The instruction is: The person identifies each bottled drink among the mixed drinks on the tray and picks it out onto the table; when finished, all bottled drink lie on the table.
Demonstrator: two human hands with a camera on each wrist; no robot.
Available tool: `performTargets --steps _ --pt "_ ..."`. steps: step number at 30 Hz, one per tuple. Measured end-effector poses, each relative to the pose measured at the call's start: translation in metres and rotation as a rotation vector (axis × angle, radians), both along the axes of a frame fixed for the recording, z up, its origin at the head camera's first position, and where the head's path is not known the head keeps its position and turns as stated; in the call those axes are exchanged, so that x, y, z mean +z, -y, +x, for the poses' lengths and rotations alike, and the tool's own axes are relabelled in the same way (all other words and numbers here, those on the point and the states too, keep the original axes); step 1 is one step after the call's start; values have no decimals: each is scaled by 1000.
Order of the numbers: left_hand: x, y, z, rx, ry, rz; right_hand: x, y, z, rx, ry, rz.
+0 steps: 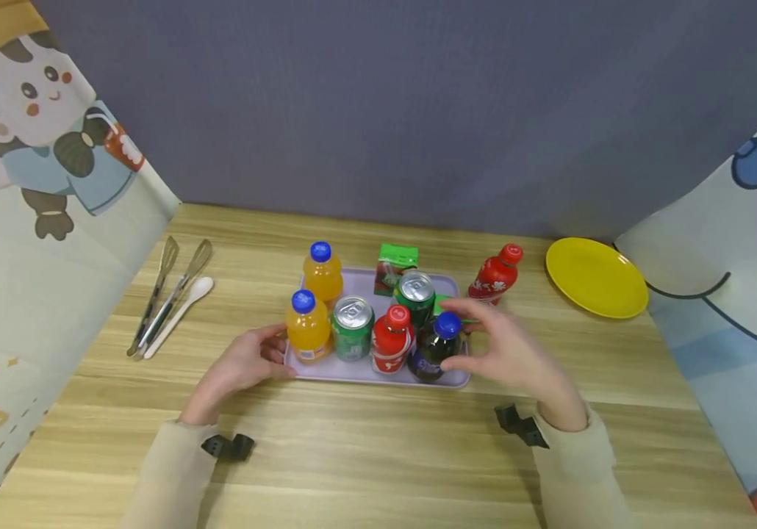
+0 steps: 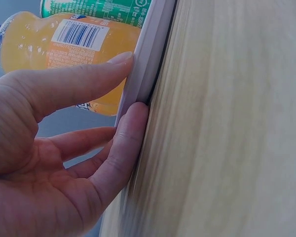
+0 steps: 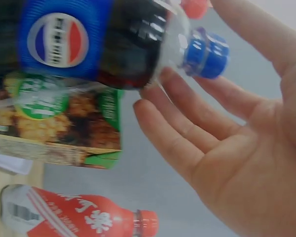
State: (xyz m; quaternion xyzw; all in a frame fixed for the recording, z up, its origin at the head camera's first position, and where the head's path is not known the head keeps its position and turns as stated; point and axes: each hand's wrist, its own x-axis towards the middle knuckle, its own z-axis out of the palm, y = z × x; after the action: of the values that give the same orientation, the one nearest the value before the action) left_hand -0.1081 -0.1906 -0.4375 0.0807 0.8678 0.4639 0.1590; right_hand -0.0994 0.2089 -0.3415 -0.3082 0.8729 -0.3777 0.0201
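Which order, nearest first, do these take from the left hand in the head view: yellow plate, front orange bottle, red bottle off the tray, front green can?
1. Front orange bottle: left end of the tray, beside the left hand.
2. Front green can: just right of that bottle.
3. Red bottle off the tray: beyond the right end.
4. Yellow plate: farther right.

Cartoon panels [image 1: 61, 169] (plus grey backdrop [image 1: 385, 110]) suggest a booth.

Even light here, glare glinting off the can lids [image 1: 353, 313] on the tray [image 1: 360, 282], faint shadows in front, table [image 2: 227, 128] blurring beside it!
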Motion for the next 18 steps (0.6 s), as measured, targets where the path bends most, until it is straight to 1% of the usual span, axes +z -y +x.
performTargets --steps 4,7,11,15,18 --pt "0 1 0 9 4 -7 -8 4 3 -28 -16 -34" --pt "0 1 0 10 5 -10 -13 7 7 -67 -25 -39" --pt "1 1 0 2 5 -11 -19 10 13 -143 -17 -30" --pt "0 0 -1 -4 4 -9 -25 13 18 -226 -2 -84" --pt "1 -1 -1 -6 5 -11 -31 16 22 -286 -25 -96"
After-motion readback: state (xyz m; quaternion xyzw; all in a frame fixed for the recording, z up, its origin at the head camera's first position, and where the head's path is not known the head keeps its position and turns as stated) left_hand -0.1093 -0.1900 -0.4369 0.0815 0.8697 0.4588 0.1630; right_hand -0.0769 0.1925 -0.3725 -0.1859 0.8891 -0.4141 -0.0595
